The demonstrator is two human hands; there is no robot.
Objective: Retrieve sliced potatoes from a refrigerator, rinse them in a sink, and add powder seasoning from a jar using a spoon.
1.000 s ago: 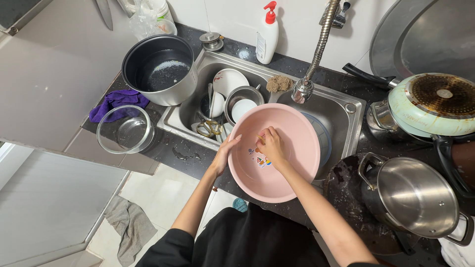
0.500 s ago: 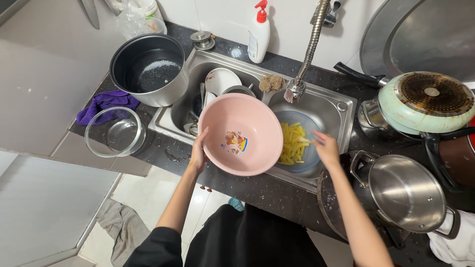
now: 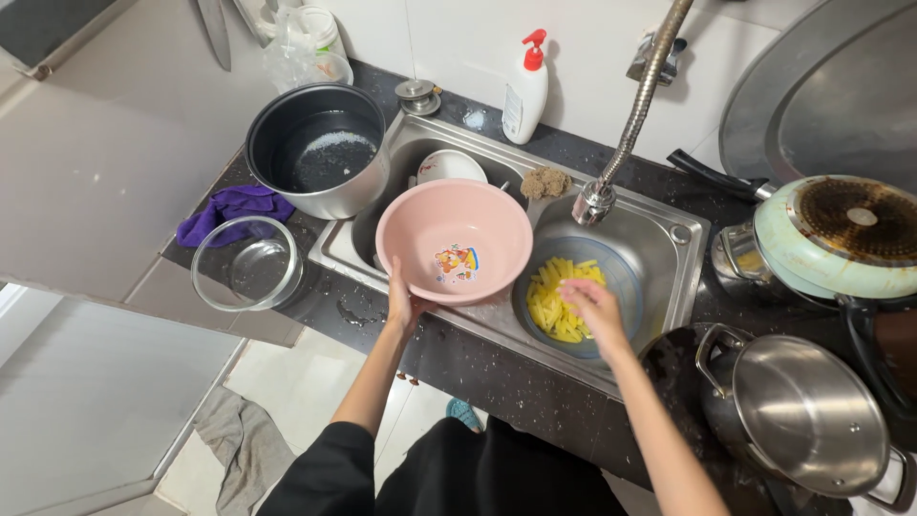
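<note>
The left hand (image 3: 403,304) is gripping an empty pink bowl (image 3: 454,241) by its near rim over the sink (image 3: 669,250), while the right hand (image 3: 589,308), fingers loosely spread, is hovering over yellow potato strips (image 3: 559,298) in a clear bowl (image 3: 621,277).

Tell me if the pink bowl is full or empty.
Empty: the pink bowl, held by the left hand, shows only its bare inside and a sticker.

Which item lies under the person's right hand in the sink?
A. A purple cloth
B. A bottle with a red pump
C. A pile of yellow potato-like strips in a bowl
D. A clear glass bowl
C: the right hand reaches over the yellow strips lying in a bowl in the sink, while the left hand holds the pink basin by its rim.
</note>
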